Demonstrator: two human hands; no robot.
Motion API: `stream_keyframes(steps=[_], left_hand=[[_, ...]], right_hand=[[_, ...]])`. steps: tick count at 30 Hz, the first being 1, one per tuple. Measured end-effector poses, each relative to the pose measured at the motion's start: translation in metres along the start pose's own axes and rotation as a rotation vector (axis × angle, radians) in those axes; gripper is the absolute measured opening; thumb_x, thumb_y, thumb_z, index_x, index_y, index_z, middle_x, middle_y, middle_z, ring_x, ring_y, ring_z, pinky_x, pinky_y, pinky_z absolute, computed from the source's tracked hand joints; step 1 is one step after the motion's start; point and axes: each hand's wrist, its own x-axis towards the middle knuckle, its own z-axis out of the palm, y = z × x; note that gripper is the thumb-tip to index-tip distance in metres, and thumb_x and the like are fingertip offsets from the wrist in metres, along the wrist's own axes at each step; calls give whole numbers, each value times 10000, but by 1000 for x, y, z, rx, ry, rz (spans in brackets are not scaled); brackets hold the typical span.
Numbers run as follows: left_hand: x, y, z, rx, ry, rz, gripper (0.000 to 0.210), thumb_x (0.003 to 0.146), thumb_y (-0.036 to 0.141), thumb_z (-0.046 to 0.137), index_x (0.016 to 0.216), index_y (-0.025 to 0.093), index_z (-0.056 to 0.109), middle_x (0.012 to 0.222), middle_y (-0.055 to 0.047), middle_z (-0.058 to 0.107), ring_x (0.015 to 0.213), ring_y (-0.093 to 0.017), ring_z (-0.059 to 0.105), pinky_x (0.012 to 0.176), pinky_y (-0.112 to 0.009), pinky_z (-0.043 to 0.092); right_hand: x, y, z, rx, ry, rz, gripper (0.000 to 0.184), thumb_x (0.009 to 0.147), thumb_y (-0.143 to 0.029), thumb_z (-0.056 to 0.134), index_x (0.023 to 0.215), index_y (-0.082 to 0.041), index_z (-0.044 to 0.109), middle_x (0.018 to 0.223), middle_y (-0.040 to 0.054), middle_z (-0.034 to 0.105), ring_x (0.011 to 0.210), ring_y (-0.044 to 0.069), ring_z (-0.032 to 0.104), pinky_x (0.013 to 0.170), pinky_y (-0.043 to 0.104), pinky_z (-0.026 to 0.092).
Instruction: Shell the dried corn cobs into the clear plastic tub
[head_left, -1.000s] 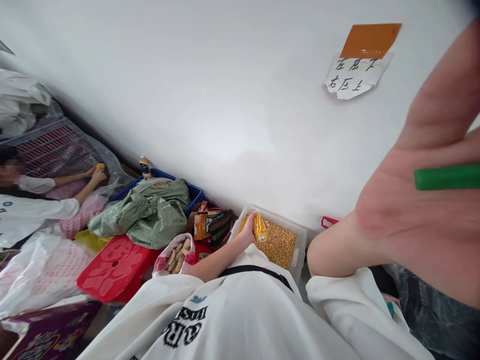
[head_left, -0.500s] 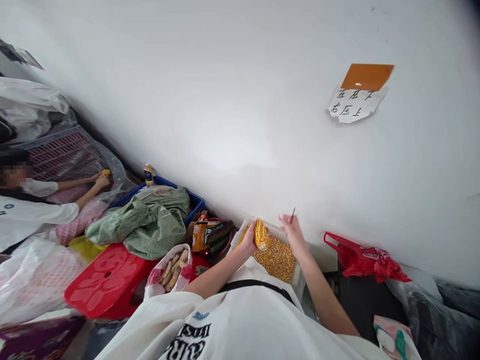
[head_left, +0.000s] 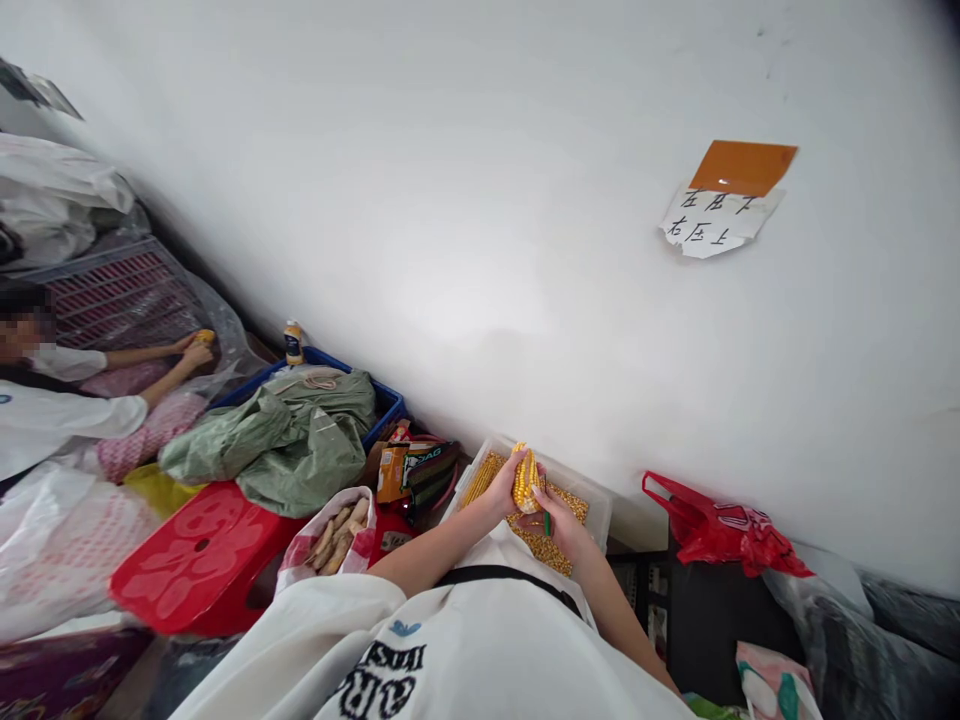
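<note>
Yellow maize cob (head_left: 524, 483), one: held over a clear plastic box (head_left: 598, 505), between the two hands, in front of the wearer. Rows of grain showing along its side; pale butt end toward the wearer. Long axis: running away from the body, far end leaning a little to the left.

Left hand (head_left: 502, 490), one: grip closed round the cob from its left side, bearing its weight.

Right hand (head_left: 568, 524), one: grip closed on a green-handled pick (head_left: 547, 523), thin dark shaft pointing away from the wearer, roughly in line with the cob. Thumb at the butt end. Governing relation: pick just right of the cob, along its right flank, with the left hand on the opposite flank. Whether the shaft's tip meets the grain cannot be told at this size.

Nearer hand: both at the cob; left with the fuller hold, right closer to the butt.

Box contents: loose maize kernels (head_left: 551, 556), below the hands; further cobs (head_left: 481, 478), in the left part.

Adjacent, left: red-and-white bag (head_left: 364, 546) of pale brown lengths; red plastic stool (head_left: 180, 570). Adjacent, right: red carrier bag (head_left: 731, 525).
</note>
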Motion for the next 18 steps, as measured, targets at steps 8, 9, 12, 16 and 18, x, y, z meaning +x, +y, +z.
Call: stream_keyframes(steps=[8, 9, 12, 16, 18], left_hand=[[4, -18, 5, 179, 122, 419, 186, 785, 367, 606, 817, 217, 499, 642, -27, 593, 595, -187, 608, 511, -269, 447], [5, -18, 6, 187, 120, 434, 195, 781, 370, 610, 806, 217, 492, 642, -28, 593, 600, -189, 611, 517, -272, 451], [5, -18, 6, 182, 113, 434, 199, 780, 367, 610, 789, 214, 483, 655, -35, 601, 647, -202, 630, 552, -284, 474], [5, -14, 6, 121, 52, 319, 211, 774, 393, 602, 812, 216, 495, 715, -55, 637, 713, -218, 650, 562, -294, 500], [4, -11, 6, 88, 31, 243, 227, 775, 405, 591, 840, 201, 516, 726, -73, 645, 708, -223, 653, 552, -296, 505]], right_hand=[[0, 2, -11, 4, -26, 28, 393, 703, -417, 706, 1002, -202, 567, 895, 40, 664, 684, 169, 653, 653, 318, 534], [1, 1, -11, 0, -17, 28, 391, 699, -415, 710, 996, -203, 570, 901, 40, 662, 691, 167, 652, 649, 313, 533], [3, 2, -9, 0, 8, 29, 363, 696, -429, 709, 946, -202, 574, 874, 33, 660, 678, 158, 641, 642, 299, 525], [4, 4, -3, 22, 17, 23, 350, 720, -468, 674, 936, -214, 565, 822, 28, 657, 652, 158, 623, 650, 313, 517], [3, 3, -2, 43, 25, 35, 375, 731, -502, 645, 954, -211, 565, 827, 41, 661, 661, 175, 625, 645, 331, 514]])
